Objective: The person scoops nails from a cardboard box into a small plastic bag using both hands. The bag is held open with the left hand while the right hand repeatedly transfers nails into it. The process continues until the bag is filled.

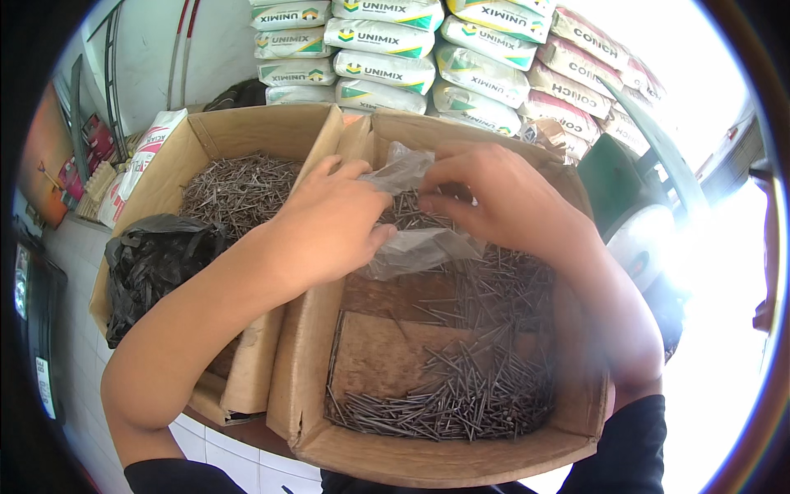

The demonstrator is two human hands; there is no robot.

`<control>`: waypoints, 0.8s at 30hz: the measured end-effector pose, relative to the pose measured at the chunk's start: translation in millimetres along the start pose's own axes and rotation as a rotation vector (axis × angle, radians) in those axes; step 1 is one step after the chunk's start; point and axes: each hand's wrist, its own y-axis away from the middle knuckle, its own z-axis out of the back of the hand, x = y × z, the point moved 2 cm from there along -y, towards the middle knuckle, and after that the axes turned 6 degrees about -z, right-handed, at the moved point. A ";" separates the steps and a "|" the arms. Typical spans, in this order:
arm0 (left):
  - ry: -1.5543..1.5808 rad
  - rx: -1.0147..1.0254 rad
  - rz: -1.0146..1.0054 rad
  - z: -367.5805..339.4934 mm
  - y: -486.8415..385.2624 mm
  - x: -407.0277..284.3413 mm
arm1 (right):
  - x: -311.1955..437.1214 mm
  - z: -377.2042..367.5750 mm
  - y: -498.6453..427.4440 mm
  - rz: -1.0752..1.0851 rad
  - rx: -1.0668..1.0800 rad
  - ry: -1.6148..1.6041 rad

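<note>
Both hands hold a clear plastic bag (419, 250) over the back part of the right cardboard box (444, 466). My left hand (336, 222) grips the bag's left side, palm down. On the other side my right hand (487, 197) has its thumb and fingers curled at the bag's upper right edge; its exact grip is partly hidden. Loose nails (457, 395) lie below in the box, heaped along its front and right side. Nails also show between the hands, behind the plastic. Shorter nails (237, 188) fill the back of the left cardboard box (265, 126).
A crumpled black plastic bag (160, 259) lies in the left box, beside my left forearm. Stacked cement or mortar sacks (382, 37) stand behind the boxes. To the right are a green object (608, 176) and a round white thing (642, 241). Tiled floor (228, 454) shows below.
</note>
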 end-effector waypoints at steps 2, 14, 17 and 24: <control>0.001 0.003 0.004 3.2 -0.9 -2.0 | -7.3 -2.8 -2.4 -0.041 -0.050 -0.001; 0.012 0.254 0.087 16.9 -8.1 -6.8 | -10.9 -7.5 -6.7 -0.136 -0.184 0.007; 0.007 0.257 0.093 17.4 -8.4 -7.3 | -10.3 -5.7 -5.9 -0.112 -0.195 0.009; 0.008 0.274 0.104 17.4 -9.1 -7.7 | -10.0 -6.8 -6.2 -0.094 -0.192 0.004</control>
